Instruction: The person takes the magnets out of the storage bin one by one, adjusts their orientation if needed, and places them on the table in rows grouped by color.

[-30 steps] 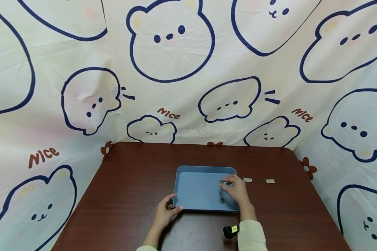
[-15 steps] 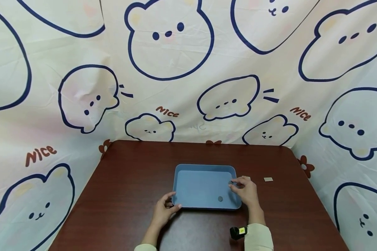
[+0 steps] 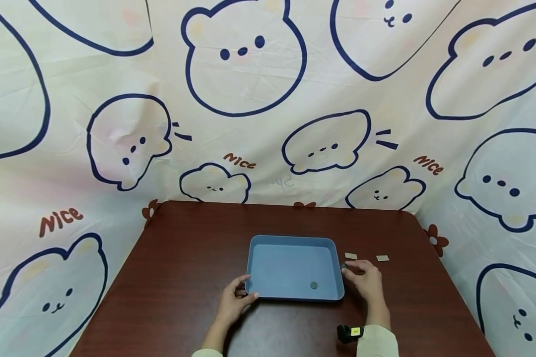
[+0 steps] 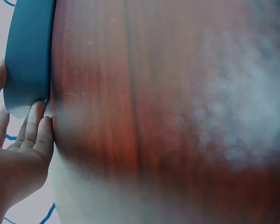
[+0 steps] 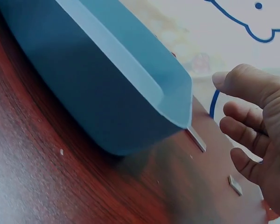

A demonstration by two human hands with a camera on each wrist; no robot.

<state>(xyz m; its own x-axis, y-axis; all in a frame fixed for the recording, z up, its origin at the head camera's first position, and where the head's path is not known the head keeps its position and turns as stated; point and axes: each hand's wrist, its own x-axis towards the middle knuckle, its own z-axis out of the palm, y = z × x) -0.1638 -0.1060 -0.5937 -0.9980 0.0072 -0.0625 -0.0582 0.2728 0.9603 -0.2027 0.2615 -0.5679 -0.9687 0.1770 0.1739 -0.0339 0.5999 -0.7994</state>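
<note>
A blue rectangular tray (image 3: 290,267) lies on the table, and a small grey coin-like disc (image 3: 313,285) rests inside it toward the front right. My left hand (image 3: 232,302) holds the tray's front left corner, thumb at the front side and fingers along the left side. In the left wrist view, fingertips (image 4: 37,109) touch the tray's corner. Just outside the right rim, my right hand (image 3: 368,285) pinches a similar dark disc (image 3: 344,266) between thumb and forefinger. That disc is hidden in the right wrist view, where the other fingers (image 5: 245,123) are loosely bent.
Two small pale flat rectangular pieces lie right of the tray, one piece (image 3: 351,256) near its rim and the other piece (image 3: 382,258) farther right. Beneath everything is a dark brown table (image 3: 196,233). A cloth (image 3: 268,139) with bear drawings hangs behind and at both sides.
My right hand has moved right, carrying the pinched disc from above the tray to just outside its right rim. The left hand stays at the corner; the other disc lies still.
</note>
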